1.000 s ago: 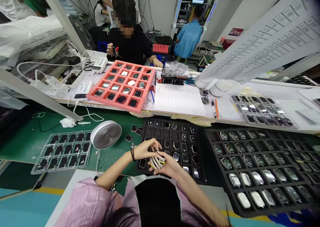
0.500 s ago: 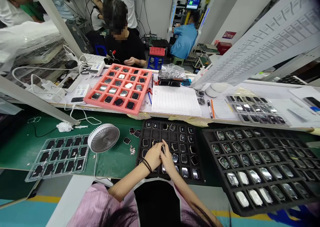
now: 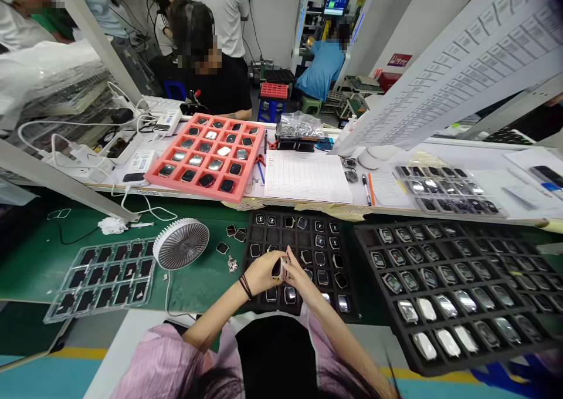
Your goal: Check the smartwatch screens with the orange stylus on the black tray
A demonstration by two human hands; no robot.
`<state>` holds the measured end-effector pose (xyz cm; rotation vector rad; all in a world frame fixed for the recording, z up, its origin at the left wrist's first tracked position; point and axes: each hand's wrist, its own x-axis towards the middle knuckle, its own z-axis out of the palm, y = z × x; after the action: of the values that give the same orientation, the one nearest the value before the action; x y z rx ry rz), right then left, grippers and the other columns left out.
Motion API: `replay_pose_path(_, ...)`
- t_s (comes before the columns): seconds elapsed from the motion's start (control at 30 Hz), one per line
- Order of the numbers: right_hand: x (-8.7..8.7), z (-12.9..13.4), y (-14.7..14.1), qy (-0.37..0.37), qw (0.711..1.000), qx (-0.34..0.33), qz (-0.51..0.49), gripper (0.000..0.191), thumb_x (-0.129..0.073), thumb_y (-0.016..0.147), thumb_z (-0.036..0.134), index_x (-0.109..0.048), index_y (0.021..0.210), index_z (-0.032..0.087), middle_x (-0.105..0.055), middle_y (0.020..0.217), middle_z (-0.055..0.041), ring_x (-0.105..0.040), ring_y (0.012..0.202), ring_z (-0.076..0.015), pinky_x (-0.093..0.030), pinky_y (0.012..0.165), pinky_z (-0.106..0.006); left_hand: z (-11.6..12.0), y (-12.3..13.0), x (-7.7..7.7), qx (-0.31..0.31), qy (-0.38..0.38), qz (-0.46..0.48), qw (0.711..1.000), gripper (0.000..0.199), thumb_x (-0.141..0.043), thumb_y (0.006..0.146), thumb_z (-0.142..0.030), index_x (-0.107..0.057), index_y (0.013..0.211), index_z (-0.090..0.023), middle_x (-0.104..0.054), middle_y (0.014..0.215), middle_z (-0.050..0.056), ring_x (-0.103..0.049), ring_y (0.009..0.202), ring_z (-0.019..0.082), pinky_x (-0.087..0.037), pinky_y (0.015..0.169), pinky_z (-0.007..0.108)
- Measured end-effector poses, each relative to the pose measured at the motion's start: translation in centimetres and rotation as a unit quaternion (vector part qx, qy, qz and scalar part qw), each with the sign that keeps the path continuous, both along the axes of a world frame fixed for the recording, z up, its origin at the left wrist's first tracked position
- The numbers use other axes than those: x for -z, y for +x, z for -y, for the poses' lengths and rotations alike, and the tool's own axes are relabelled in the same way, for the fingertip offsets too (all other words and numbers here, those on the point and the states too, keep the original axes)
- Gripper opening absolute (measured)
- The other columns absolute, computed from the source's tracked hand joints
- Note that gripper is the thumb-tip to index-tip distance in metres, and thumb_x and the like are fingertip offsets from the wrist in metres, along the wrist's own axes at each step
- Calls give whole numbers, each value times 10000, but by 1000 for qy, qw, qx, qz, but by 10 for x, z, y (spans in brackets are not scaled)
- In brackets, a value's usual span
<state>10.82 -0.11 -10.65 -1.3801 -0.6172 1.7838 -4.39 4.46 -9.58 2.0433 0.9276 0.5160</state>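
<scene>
Over the black foam tray [image 3: 266, 235] of watch bodies, my two hands meet around one small watch body [image 3: 277, 268]. My left hand [image 3: 263, 273], with dark bands at the wrist, is wrapped round it, its dark face tilted toward me. The fingers of my right hand [image 3: 297, 274] press at its right edge. Several watch bodies sit in the tray's compartments around my hands, some with lit screens in the top row. Part of the tray is hidden under my hands.
A small white fan [image 3: 181, 244] and a clear tray [image 3: 149, 270] are on the left. Another black tray [image 3: 398, 328] of watches lies right. On the shelf ahead are a red tray [image 3: 193, 186] and a paper sheet [image 3: 308, 179]. A person in black [image 3: 229, 88] sits beyond.
My hands have drawn slightly apart, and the watch body between them now shows its dark face. My left hand has shifted a little left. The person in black has leaned and turned.
</scene>
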Motion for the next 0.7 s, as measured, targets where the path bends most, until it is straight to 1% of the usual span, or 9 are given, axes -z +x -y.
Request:
replay_pose_path(0.07, -8, -1, 6, 8, 1000, -17, -20, 741, -676, 758, 415, -355, 1422, 352, -588, 1278, -15, -540, 1185, -231, -385, 1017, -427, 0, -3, -2, -1, 18, 21, 1000, 495, -660, 641, -81, -534, 1111, -168, -649, 1118, 106, -625, 1036, 251, -496, 902, 369)
replay_pose_path(0.13, -17, -4, 12, 20, 998, -38, -48, 730, -722, 732, 361, -414, 1393, 324, -650, 1152, -27, -615, 1057, -220, -436, 965, -418, 1, -6, -6, -19, 17, 51, 998, 469, -681, 655, -131, -541, 1100, -179, -658, 1104, 88, -637, 1009, 232, -499, 900, 351)
replay_pose_path(0.2, -26, -8, 17, 23, 994, -62, -83, 647, -759, 701, 317, -526, 1304, 291, -672, 1070, -40, -648, 966, -215, -483, 901, -403, 3, -9, -11, -40, 2, 81, 996, 468, -703, 657, -174, -545, 1097, -186, -666, 1091, 71, -648, 978, 216, -504, 890, 333)
replay_pose_path(0.27, -31, -12, 18, 17, 989, -89, -114, 532, -797, 660, 298, -629, 1163, 259, -681, 1000, -49, -662, 895, -215, -515, 830, -381, 6, -9, -16, -47, -12, 98, 994, 481, -718, 653, -194, -546, 1102, -191, -669, 1095, 63, -648, 975, 211, -504, 886, 326)
replay_pose_path(0.37, -32, -17, 16, 12, 986, -106, -127, 452, -845, 584, 281, -685, 1005, 234, -683, 888, -40, -662, 799, -201, -527, 737, -333, 9, -7, -20, -36, -15, 111, 993, 482, -721, 665, -212, -550, 1116, -200, -661, 1116, 64, -635, 1005, 215, -492, 901, 332)
replay_pose_path(0.47, -29, -21, 13, 17, 987, -105, -121, 473, -854, 555, 246, -683, 995, 211, -686, 856, -32, -655, 768, -187, -517, 693, -297, 9, -4, -19, -35, 9, 104, 994, 461, -737, 674, -262, -571, 1100, -200, -661, 1092, 72, -612, 1010, 226, -472, 918, 363)
replay_pose_path(0.53, -27, -22, 13, 22, 987, -107, -118, 471, -855, 533, 216, -687, 972, 182, -687, 819, -26, -652, 742, -185, -512, 664, -285, 8, -3, -18, -40, 29, 85, 995, 465, -752, 664, -286, -588, 1091, -196, -663, 1048, 75, -589, 1001, 236, -469, 902, 379)
replay_pose_path(0.6, -27, -22, 14, 23, 988, -108, -110, 424, -854, 515, 206, -699, 906, 165, -687, 773, -22, -651, 710, -189, -508, 636, -285, 7, -3, -18, -40, 37, 65, 996, 478, -759, 658, -300, -597, 1097, -201, -658, 1020, 75, -567, 1000, 243, -471, 884, 381)
replay_pose_path(0.7, -27, -21, 15, 30, 989, -115, -87, 351, -843, 529, 228, -712, 849, 174, -694, 749, -34, -651, 696, -205, -508, 622, -301, 7, -4, -18, -28, 36, 55, 997, 494, -760, 664, -323, -592, 1115, -213, -657, 1036, 73, -562, 1021, 246, -464, 900, 379)
